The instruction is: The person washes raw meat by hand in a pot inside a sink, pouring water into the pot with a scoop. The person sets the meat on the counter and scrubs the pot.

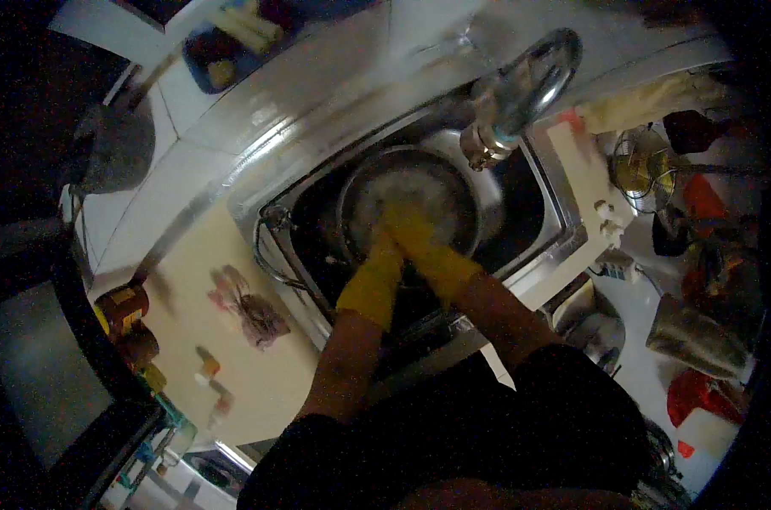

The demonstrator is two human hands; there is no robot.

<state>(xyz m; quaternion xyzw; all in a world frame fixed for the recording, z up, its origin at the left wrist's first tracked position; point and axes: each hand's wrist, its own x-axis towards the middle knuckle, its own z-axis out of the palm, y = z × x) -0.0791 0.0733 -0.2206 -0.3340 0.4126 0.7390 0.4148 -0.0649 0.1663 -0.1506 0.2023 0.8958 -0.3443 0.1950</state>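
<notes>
Both of my hands wear yellow rubber gloves and reach into the sink [517, 200]. Under them is a round metal pan or bowl [445, 174] with a pale, shiny inside. My left hand [377, 270] and my right hand [428, 251] come close together over its near side, with the fingertips around the middle. Blur and dim light hide the fingers, so whether they grip anything does not show. A curved chrome faucet [534, 89] stands beyond the pan to the right.
On the left counter [186, 319] lies a crumpled pinkish cloth or bag [249, 308], with brown jars [124, 314] near its edge. A wire strainer [645, 170] and red items [700, 395] are at the right. A metal bar [275, 255] curves along the sink's left side.
</notes>
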